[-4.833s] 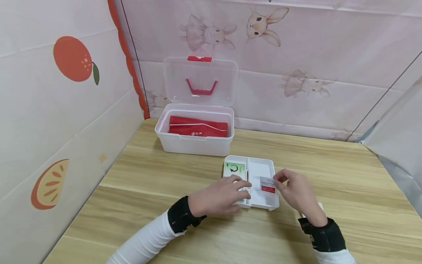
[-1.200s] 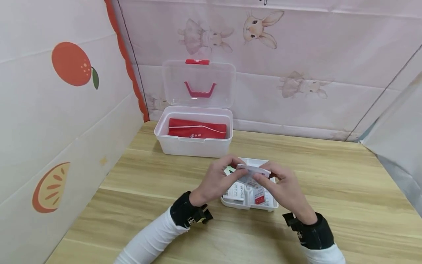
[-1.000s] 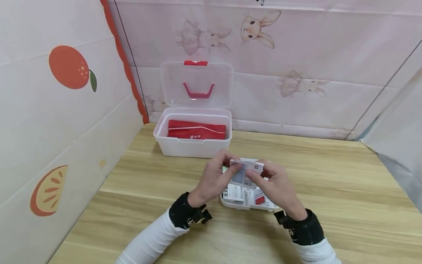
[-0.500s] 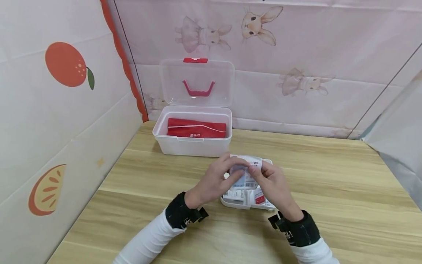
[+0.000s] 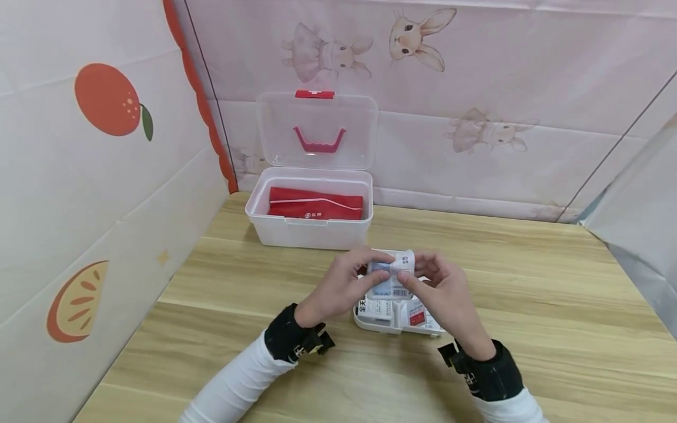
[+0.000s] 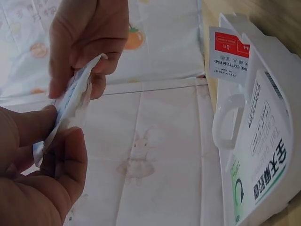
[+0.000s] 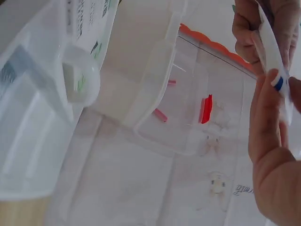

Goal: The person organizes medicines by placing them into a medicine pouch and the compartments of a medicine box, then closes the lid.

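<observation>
A small, flat white-and-blue packet [image 5: 388, 282] with printing and a barcode is held up between both hands. My left hand [image 5: 341, 285] pinches its left side, thumb in front and fingers behind. My right hand [image 5: 446, 294] holds the other side with its thumb across the front; its fingers are partly hidden behind. Seen edge-on in the left wrist view, the packet [image 6: 70, 103] looks thin and slightly bent. Beneath the hands sits a white divided tray [image 5: 399, 330], holding a white capsule box [image 5: 376, 309] on the left and a red-and-white cotton pad sachet [image 5: 416, 317] on the right.
Behind the tray stands a translucent plastic box [image 5: 312, 234], its lid [image 5: 359, 132] raised, with a red handle [image 5: 319, 145]. Inside it lies a folded red pouch [image 5: 317, 204]. Printed cloth walls [image 5: 502, 182] border the wooden table [image 5: 211, 329] at the back and sides.
The right hand has left the cotton pad sachet, which lies in the tray's right part. Both hands now hold the white-and-blue packet, turned more face-on, and the right fingers have spread slightly.
</observation>
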A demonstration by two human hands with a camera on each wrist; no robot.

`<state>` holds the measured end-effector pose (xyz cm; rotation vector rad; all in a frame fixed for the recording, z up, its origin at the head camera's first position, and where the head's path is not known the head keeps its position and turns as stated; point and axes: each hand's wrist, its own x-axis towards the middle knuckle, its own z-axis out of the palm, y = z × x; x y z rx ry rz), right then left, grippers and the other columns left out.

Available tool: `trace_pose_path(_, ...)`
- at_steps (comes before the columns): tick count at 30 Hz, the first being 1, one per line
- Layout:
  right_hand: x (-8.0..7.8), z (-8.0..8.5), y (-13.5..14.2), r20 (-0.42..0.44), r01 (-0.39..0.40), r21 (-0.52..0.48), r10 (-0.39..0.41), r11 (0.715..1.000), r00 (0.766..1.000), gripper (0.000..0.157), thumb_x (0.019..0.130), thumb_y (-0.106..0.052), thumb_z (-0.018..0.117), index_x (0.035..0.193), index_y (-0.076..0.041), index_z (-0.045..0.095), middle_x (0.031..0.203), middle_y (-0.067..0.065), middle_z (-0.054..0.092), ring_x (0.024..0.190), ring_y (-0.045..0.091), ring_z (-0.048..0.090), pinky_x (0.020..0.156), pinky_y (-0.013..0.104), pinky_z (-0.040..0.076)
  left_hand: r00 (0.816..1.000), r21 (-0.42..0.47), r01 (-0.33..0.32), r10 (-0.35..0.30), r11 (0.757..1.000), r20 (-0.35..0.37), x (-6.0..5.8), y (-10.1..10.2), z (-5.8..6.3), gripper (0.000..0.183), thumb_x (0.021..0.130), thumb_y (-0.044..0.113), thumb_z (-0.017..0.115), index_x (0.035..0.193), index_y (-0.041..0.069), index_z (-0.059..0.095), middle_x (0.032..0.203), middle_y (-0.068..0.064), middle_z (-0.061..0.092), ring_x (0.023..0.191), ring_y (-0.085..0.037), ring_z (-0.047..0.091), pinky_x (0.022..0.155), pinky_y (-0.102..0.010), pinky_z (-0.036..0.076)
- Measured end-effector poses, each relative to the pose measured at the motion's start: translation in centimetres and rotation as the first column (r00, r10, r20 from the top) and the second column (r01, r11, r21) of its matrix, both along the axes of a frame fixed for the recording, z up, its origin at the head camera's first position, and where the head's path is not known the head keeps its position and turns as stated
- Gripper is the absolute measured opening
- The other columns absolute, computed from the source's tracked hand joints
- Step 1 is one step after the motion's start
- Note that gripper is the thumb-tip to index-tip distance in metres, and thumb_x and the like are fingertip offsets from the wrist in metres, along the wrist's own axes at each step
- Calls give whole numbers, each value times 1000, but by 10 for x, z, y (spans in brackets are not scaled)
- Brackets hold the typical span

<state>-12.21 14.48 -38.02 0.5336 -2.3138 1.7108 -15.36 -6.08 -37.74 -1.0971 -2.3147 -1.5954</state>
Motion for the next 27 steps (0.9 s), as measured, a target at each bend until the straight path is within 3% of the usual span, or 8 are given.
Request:
trace_pose_path(3, -1, -2, -2, -177, 21, 87, -6, 996, 984, 56, 84, 8, 73, 134, 1, 47, 85, 9, 68, 76, 9, 65, 64, 21, 55, 1000, -32, -4, 5, 999, 23, -1, 0, -1, 26, 93, 6, 68, 118, 3, 70, 104, -8, 68, 81, -13, 52, 69, -22, 44)
trace_pose_path(5, -3, -3, -3, -312, 46, 169, 9, 985, 950, 61, 80, 12, 75, 135, 2, 50, 83, 6, 67, 72, 8, 63, 64, 18, 53, 1000, -47, -1, 2, 999, 24, -1, 0, -1, 26, 93, 6, 68, 118, 3, 70, 103, -8, 68, 80, -13, 52, 69, -22, 44)
trace_pose_path(8, -5, -4, -3, -448, 101, 247, 20, 964, 894, 48, 74, 15, 78, 119, 4, 65, 79, 2, 65, 68, 6, 57, 64, 13, 50, 1000, -51, 6, -6, 999, 12, -1, 0, -1, 27, 93, 6, 67, 120, 2, 69, 102, -9, 68, 79, -12, 53, 68, -21, 45)
trace_pose_path(11, -5, -5, -3, -484, 128, 277, 23, 952, 875, 37, 73, 14, 78, 108, 4, 70, 77, 0, 61, 66, 5, 51, 60, 14, 46, 1000, -40, 1, -2, 999, -18, -1, 1, -3, 28, 93, 5, 67, 121, 0, 68, 101, -9, 68, 79, -12, 53, 68, -22, 46)
trace_pose_path(17, -5, -5, -2, -441, 154, 323, 4, 934, 898, 19, 80, 10, 74, 95, -1, 71, 75, -2, 56, 66, 6, 45, 55, 19, 40, 998, -31, -36, 34, 999, -59, -1, 4, -5, 27, 91, 4, 69, 118, -2, 68, 103, -9, 70, 78, -13, 54, 69, -21, 46)
trace_pose_path(23, -6, -6, 0, -380, 171, 357, -24, 918, 925, 10, 84, 8, 72, 88, 0, 69, 76, 0, 56, 67, 9, 45, 56, 21, 39, 985, -207, -124, 95, 970, -143, 1, 5, -3, 26, 92, 10, 71, 118, 7, 68, 116, -10, 57, 99, -19, 52, 82, -27, 49)
trace_pose_path(27, -6, -7, 2, -364, 187, 360, -47, 914, 930, 8, 85, 6, 71, 88, -1, 67, 83, 6, 59, 68, 10, 47, 56, 22, 40, 993, -237, -67, 41, 969, -112, -2, 5, -5, 27, 93, 10, 70, 118, 6, 64, 117, -8, 60, 100, -18, 54, 85, -28, 50)
